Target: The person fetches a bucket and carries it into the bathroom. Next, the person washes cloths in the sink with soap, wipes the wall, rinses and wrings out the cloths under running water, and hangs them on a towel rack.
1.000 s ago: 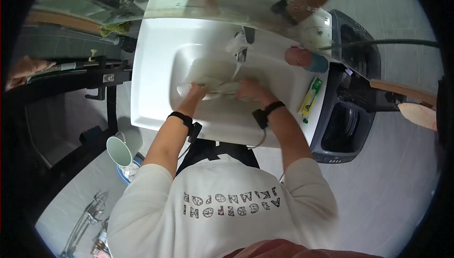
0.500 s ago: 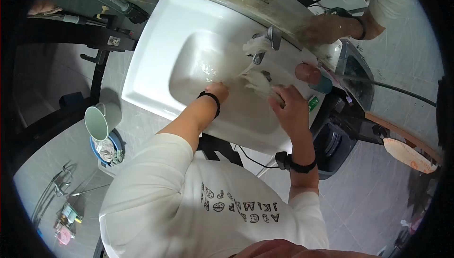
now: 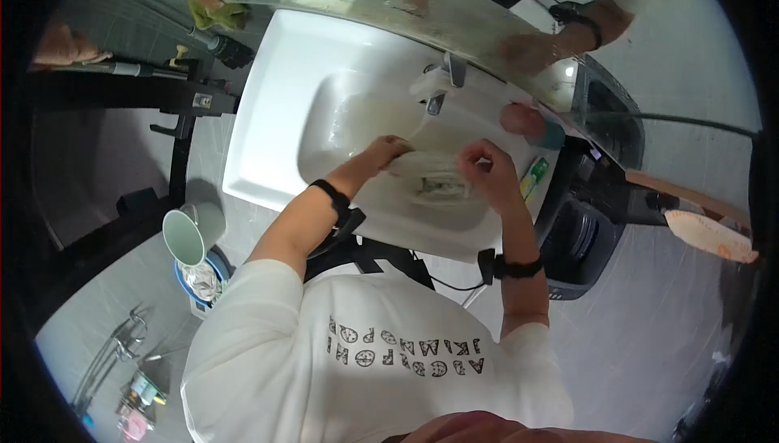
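Over the white sink (image 3: pixel 260 143), a thin, wet, whitish cloth (image 3: pixel 430 169) stretches between my two hands, blurred by motion, with a darker patch at its lower part. My left hand (image 3: pixel 388 152) pinches its left end above the basin. At the other side my right hand (image 3: pixel 489 169) has its thumb and fingers closed at the cloth's right edge. Behind them is the metal faucet (image 3: pixel 436 102), with something white and crumpled around its base. A thin stream of water falls from the spout.
A pinkish-capped teal container (image 3: pixel 552 135) and a green-and-white tube (image 3: pixel 534 175) lie at the sink's right edge. A mirror (image 3: pixel 487 29) runs behind. On the floor at left are a pale green bucket (image 3: pixel 195 232) and a blue basin (image 3: pixel 188 281) holding cloth.
My left hand has risen from the basin and moved toward my right hand. The cloth, bunched near my right hand before, is now spread between both hands. The view has shifted slightly.
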The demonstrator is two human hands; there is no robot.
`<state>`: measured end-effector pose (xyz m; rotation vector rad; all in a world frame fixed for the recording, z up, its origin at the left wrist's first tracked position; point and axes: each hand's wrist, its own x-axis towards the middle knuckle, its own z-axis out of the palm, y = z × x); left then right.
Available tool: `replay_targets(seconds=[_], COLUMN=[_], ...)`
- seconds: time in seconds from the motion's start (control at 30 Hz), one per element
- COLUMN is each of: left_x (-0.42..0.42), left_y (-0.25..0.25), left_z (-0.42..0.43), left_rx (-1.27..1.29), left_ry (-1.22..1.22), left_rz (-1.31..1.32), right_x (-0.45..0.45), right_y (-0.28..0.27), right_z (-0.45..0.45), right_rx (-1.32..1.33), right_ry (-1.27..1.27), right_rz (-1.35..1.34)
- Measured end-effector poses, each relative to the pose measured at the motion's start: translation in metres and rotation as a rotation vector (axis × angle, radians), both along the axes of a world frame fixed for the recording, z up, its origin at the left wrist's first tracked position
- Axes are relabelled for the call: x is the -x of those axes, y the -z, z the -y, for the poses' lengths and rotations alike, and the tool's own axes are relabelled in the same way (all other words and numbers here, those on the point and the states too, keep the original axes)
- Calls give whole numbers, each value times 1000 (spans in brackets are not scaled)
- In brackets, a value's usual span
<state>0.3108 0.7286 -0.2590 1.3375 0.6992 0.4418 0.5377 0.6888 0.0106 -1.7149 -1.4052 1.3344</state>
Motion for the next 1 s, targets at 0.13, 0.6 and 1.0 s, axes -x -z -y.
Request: replay_targets(seconds=[0.13, 0.6, 1.0], left_x=[38, 13, -17], left_y=[-77, -49, 51], left_z=[-39, -17, -32], left_rx=[515, -216, 1298], left_ry=[-632, 239, -716], left_rz=[-613, -1319, 445], right_x=[-26, 57, 116], right_y=[72, 248, 188], right_z=[-5, -17, -4], right_rx=[113, 279, -193], right_ry=[5, -718, 179], right_rz=[205, 1123, 65])
